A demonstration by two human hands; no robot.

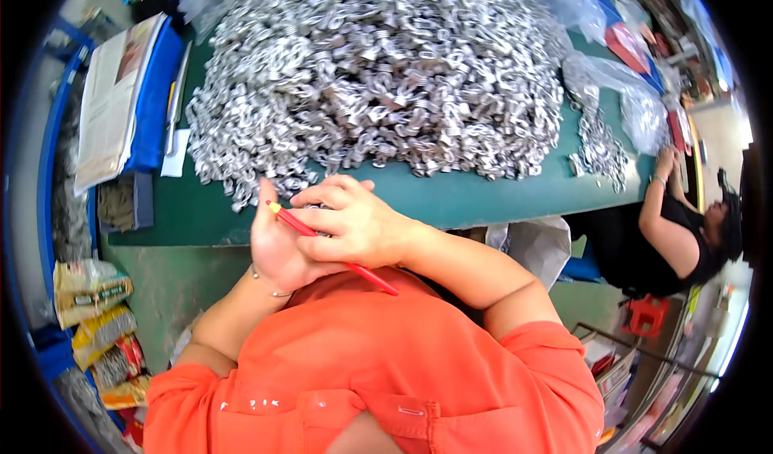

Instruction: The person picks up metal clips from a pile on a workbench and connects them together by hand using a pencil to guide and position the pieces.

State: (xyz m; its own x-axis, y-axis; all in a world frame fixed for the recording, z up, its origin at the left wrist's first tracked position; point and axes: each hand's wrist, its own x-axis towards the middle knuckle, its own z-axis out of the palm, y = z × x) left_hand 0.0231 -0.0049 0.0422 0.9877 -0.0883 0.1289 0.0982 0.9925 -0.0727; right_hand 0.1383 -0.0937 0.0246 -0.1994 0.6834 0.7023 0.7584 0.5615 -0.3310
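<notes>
Pencil care: the red pencil [294, 219] seems best held lightly, point clear of the left hand [278, 251].
Right hand [358, 224]: back upward across the left, fingers curled on the pencil, which slants toward the body.
Left hand: thumb raised, palm turned inward; other fingers mostly hidden, so I cannot tell their grip.
Metal links [386, 83]: heaped on the green tabletop [435, 199], just beyond both hands (grey glints beneath the right fingers may be more of them).
</notes>
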